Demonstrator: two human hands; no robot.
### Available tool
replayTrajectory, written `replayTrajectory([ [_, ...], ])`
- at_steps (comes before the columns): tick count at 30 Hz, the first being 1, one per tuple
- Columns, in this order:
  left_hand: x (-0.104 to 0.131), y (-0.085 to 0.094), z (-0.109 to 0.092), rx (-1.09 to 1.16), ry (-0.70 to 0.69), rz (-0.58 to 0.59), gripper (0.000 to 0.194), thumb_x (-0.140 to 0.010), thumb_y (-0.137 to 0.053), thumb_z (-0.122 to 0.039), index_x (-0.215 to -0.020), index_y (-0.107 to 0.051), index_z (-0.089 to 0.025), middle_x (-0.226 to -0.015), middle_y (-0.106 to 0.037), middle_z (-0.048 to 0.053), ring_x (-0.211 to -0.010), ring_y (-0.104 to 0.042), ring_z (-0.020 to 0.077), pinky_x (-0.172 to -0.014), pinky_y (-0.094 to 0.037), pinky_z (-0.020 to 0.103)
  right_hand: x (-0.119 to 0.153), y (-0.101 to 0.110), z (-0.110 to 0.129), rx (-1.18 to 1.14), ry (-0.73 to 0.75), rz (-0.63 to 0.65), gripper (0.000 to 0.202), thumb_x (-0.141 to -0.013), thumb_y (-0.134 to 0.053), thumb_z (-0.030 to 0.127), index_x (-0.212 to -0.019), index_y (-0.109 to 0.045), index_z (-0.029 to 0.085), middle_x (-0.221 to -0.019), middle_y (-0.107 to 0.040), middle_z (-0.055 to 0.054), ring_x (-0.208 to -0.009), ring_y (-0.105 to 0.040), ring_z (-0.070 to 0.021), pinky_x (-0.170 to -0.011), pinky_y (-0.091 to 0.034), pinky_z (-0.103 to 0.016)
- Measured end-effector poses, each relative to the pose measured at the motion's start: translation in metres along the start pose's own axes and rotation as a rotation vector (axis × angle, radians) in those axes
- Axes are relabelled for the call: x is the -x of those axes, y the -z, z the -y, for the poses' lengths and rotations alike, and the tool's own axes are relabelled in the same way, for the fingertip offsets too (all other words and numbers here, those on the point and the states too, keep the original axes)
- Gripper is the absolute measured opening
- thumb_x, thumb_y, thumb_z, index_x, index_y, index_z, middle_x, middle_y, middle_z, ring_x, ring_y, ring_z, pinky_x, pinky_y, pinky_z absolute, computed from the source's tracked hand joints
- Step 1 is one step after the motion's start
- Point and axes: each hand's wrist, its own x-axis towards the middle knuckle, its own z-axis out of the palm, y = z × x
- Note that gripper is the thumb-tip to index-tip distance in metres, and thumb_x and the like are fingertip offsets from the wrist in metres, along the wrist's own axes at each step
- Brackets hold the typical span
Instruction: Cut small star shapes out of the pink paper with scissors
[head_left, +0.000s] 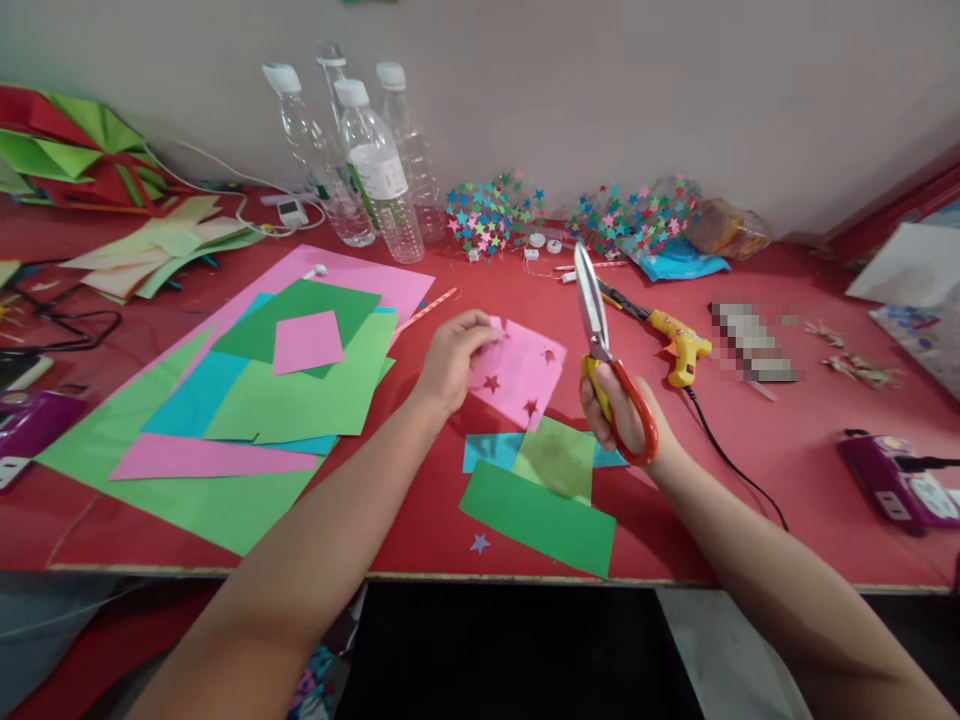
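Note:
Between the fingers of my left hand [454, 362] is a pink paper sheet [517, 375] with several star-shaped holes. My right hand [626, 410] grips scissors [592, 305] by their red and yellow handles, blades pointing up and seemingly together. Below the pink sheet lie a dark green paper strip [540, 520], a lighter green piece [559, 460] and a blue piece [487, 452], partly covered. A small purple paper star [480, 543] rests near the table's front edge.
Layered coloured sheets [300, 400] spread over the left side. Plastic bottles [379, 165] stand against the wall, beside clusters of colourful stars [487, 215]. A yellow glue gun [679, 345] with a black cord lies right. Purple power strips [896, 480] sit at both sides.

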Motion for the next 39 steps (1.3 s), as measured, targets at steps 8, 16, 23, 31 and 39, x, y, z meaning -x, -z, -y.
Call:
replayTrajectory([
  [8,0.019,-0.011,0.004,-0.606,-0.074,0.572,0.01,-0.071,-0.066,-0.022,-0.061,-0.063,-0.019,-0.113,-0.062,0.008,-0.109,-0.059,0.023,-0.101,-0.039,0.042,-0.009,0.005,0.001,0.078,-0.075,-0.05,0.037,-0.08,-0.06,0.049,-0.062,-0.047,0.02,-0.034,-0.041,0.008,-0.027,-0.035,-0.0073,-0.032,-0.027,-0.021],
  [16,0.025,-0.017,0.008,-0.741,-0.257,0.639,0.005,-0.073,-0.066,-0.019,-0.068,-0.065,-0.021,-0.103,-0.061,0.007,-0.107,-0.056,0.0236,-0.101,-0.04,0.046,-0.007,-0.002,-0.001,0.189,-0.1,0.063,0.01,-0.07,-0.058,0.026,-0.069,-0.053,0.018,-0.042,-0.044,0.01,-0.032,-0.038,-0.0057,-0.037,-0.027,-0.019],
  [23,0.026,-0.021,0.012,-0.594,-0.202,0.558,0.009,-0.078,-0.068,-0.03,-0.078,-0.069,-0.022,-0.093,-0.063,0.005,-0.093,-0.061,0.0185,-0.091,-0.045,0.037,-0.004,-0.002,0.001,-0.021,-0.04,-0.017,0.009,-0.073,-0.057,0.027,-0.069,-0.052,0.019,-0.037,-0.041,0.01,-0.029,-0.036,-0.007,-0.033,-0.029,-0.02],
  [31,0.027,-0.025,0.003,-0.422,-0.014,0.488,0.014,-0.08,-0.065,-0.031,-0.071,-0.068,-0.02,-0.073,-0.063,0.002,-0.071,-0.058,0.0146,-0.072,-0.046,0.03,-0.001,-0.005,0.004,-0.031,-0.039,-0.003,0.02,-0.073,-0.061,0.03,-0.063,-0.047,0.02,-0.037,-0.04,0.01,-0.03,-0.036,-0.0062,-0.034,-0.03,-0.02],
  [39,0.029,-0.024,0.001,-0.344,0.099,0.483,0.016,-0.078,-0.066,-0.034,-0.072,-0.068,-0.019,-0.07,-0.064,0.0,-0.068,-0.056,0.0132,-0.069,-0.045,0.028,0.0,-0.008,0.001,-0.073,-0.013,0.007,0.023,-0.076,-0.062,0.032,-0.063,-0.047,0.02,-0.039,-0.041,0.01,-0.031,-0.037,-0.0066,-0.035,-0.031,-0.02],
])
